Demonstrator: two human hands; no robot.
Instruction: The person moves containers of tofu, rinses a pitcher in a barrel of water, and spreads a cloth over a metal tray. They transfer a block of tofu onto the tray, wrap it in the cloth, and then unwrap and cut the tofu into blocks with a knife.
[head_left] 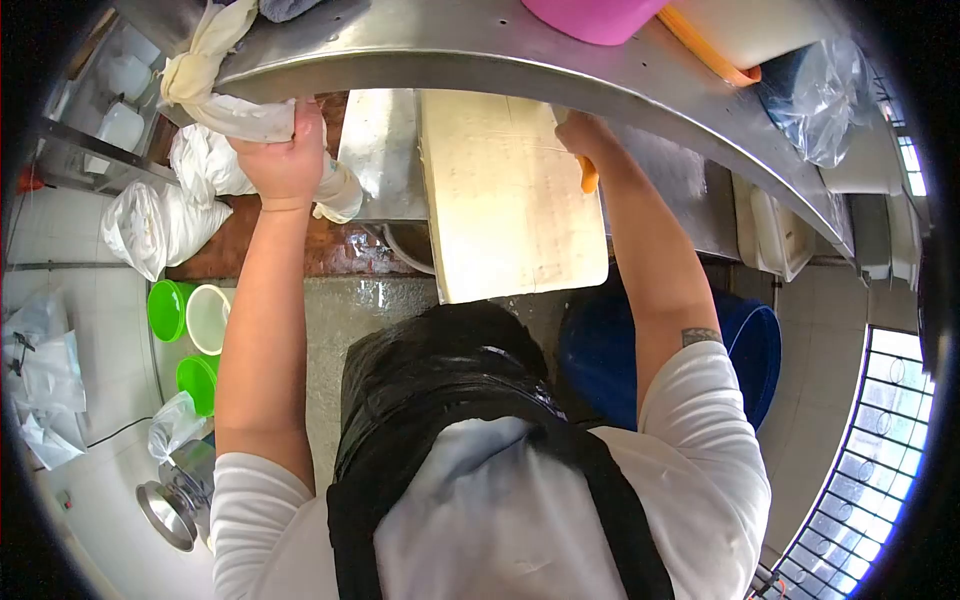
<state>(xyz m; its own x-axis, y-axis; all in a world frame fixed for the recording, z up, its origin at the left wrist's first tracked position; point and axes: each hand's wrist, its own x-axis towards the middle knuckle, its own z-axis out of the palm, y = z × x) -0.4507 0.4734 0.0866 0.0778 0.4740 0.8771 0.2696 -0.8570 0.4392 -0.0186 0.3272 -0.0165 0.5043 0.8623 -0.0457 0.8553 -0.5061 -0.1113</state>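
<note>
- At far left, a clear bag (52, 375) is hanging against the tiled wall; a metal bowl (168, 515) is sitting low, near the floor.
- Two green tubs, upper (167, 310) and lower (197, 385), are standing near a white tub (208, 320) (all three open-topped).
- White plastic bags (165, 225) are resting on the reddish-brown surface (345, 250), just beside the left forearm.
- The left hand (285, 160) is touching the knotted white cloth (240, 115) at the steel shelf (390, 55); its thumb is pointing up, but the cloth is hiding the other fingers, so their grip I cannot tell.
- In the middle, the pale board (510, 200) is lying on the steel counter (385, 150), its near edge overhanging toward the black apron (440, 370).
- The right hand (592, 140) is gripping an orange handle (589, 178) at the board's right side, fingers closing firmly round it (the tool's other end is too unclear to identify).
- Below the right forearm, a large blue barrel (610, 340) is standing.
- At right, pale trays (775, 235) are standing beside the counter; above, a pink container (590, 18) is resting on the shelf.
</note>
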